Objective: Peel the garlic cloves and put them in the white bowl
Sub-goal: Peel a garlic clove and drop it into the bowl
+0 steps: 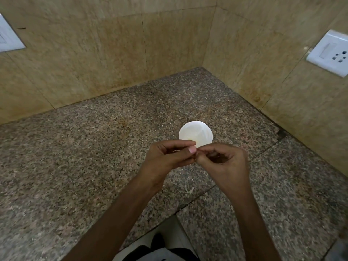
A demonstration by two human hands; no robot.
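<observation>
Just below the centre of the frame, the left hand (169, 155) and the right hand (226, 161) meet fingertip to fingertip. Both have their fingers curled in, and the tips are pinched together at one small spot. What they pinch is covered by the fingertips; going by the task, it is probably a garlic clove being skinned. Directly behind that spot, a small round white bowl (195, 133) stands on the speckled grey-brown granite tabletop (94, 157). Whether the white bowl already holds anything is too blurred to tell.

A clove is light, firm and a little slick once bare, and its papery skin is thin and tears easily. It likely handles best steadied at its blunt end by one hand while the other lifts the skin from the tip. A light pinch should do, as a hard squeeze could shoot it out.

A white switch-and-socket plate (329, 51) sits on the beige tiled wall in the upper right.
</observation>
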